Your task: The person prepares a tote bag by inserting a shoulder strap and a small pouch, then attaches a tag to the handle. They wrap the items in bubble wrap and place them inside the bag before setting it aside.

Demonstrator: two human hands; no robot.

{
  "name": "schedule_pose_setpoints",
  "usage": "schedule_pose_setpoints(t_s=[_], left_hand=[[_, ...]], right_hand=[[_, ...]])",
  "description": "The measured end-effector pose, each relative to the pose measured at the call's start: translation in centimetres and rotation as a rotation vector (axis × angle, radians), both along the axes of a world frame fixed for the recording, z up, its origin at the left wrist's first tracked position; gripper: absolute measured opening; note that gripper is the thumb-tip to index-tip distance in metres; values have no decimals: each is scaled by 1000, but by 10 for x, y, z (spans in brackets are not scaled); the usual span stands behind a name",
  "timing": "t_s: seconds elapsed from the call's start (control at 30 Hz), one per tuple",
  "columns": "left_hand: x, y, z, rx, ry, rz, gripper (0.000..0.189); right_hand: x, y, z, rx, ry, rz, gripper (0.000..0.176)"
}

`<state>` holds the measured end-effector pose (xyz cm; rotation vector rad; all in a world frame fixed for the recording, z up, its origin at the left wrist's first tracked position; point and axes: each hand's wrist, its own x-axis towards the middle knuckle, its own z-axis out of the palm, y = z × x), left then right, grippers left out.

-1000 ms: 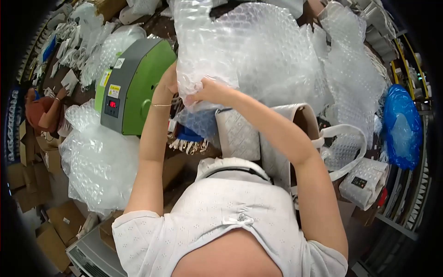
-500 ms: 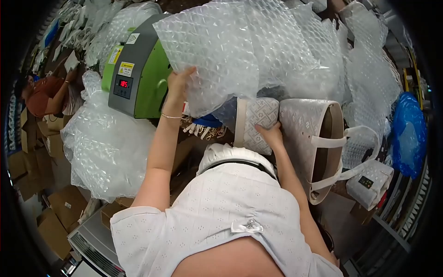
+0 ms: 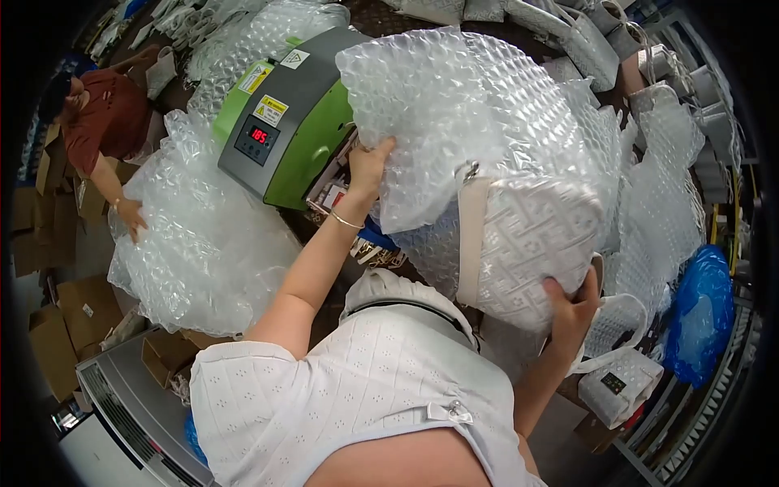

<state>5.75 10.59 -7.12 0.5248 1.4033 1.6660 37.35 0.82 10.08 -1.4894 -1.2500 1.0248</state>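
A sheet of bubble wrap (image 3: 430,114) is pinched at its lower left edge by my left hand (image 3: 371,169), its fingers closed. My right hand (image 3: 572,312) grips the lower right side of a pale patterned pouch (image 3: 531,235), thumb on its face. The pouch is tilted in front of the bubble wrap, with a beige band and a small metal ring on its left edge. Behind my right hand, white handles show from a tote bag (image 3: 623,302), its body mostly hidden by the pouch.
A green and grey machine (image 3: 300,122) reading 185 stands left of the bubble wrap. A large bundle of clear air-cushion film (image 3: 203,243) lies at left, touched by a co-worker's hand (image 3: 130,217). A blue plastic-wrapped bundle (image 3: 699,316) and a small white bag (image 3: 621,388) are at right.
My right hand has lifted the pouch up and to the right, across the tote bag. My left hand still holds the bubble wrap. The co-worker's hand has come onto the film bundle.
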Motion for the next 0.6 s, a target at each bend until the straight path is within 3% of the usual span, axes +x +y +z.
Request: schedule_pose_setpoints(t_s=[0.1, 0.17, 0.3, 0.37, 0.43, 0.53, 0.6], left_hand=[[3, -7, 4, 28, -21, -4, 33], [1, -9, 0, 42, -37, 7, 33], [1, -14, -18, -59, -157, -83, 35], [-1, -22, -12, -31, -407, -157, 36], [0, -27, -5, -13, -530, -203, 36], [11, -30, 8, 87, -710, -160, 36], [11, -32, 1, -103, -259, -264, 47]], right_hand=[[10, 37, 17, 123, 86, 47, 48], [12, 55, 27, 107, 363, 117, 56], [-50, 124, -5, -39, 176, 369, 41], [-93, 153, -40, -152, 106, 479, 35], [-114, 173, -82, -275, -15, 518, 36], [-123, 180, -118, -273, 37, 503, 35], [-118, 193, -112, -84, -497, 578, 37]])
